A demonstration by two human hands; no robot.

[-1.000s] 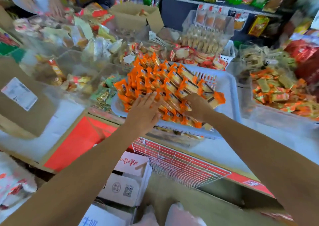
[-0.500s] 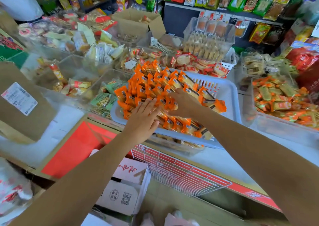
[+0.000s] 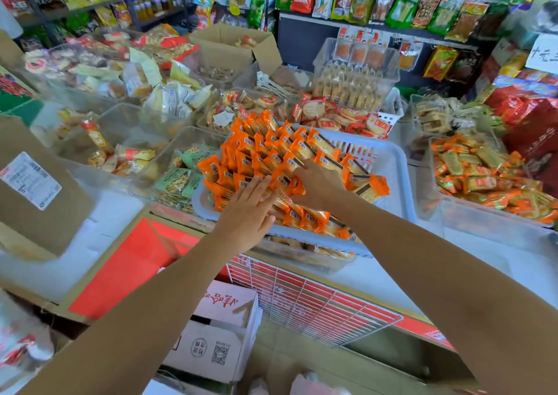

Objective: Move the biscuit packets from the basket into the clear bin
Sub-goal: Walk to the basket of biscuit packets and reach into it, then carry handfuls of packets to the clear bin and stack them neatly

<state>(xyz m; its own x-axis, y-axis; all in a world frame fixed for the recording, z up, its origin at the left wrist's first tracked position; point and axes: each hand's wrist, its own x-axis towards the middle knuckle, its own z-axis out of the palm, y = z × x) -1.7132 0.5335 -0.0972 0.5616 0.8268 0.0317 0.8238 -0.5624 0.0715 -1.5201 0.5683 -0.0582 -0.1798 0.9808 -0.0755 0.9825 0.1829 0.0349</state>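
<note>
Flat-fingered left hand point(image 3: 246, 213) presses glossy orange biscuit packets point(image 3: 271, 150) in slatted basket point(image 3: 392, 165); right hand point(image 3: 320, 184) perhaps cups some.

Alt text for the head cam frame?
Both hands reach into a pale basket heaped with orange biscuit packets: the left hand lies flat on the pile, the right hand beside it. Clear bins of other snacks surround the basket.

My left forearm point(image 3: 157, 298) and right forearm point(image 3: 437, 274) reach forward, converging; my left hand point(image 3: 246, 213) lies palm down, fingers straight and together; my right hand point(image 3: 317, 187) sits just beside it, knuckles up, fingers pointing left, some tips curled out of sight
</note>
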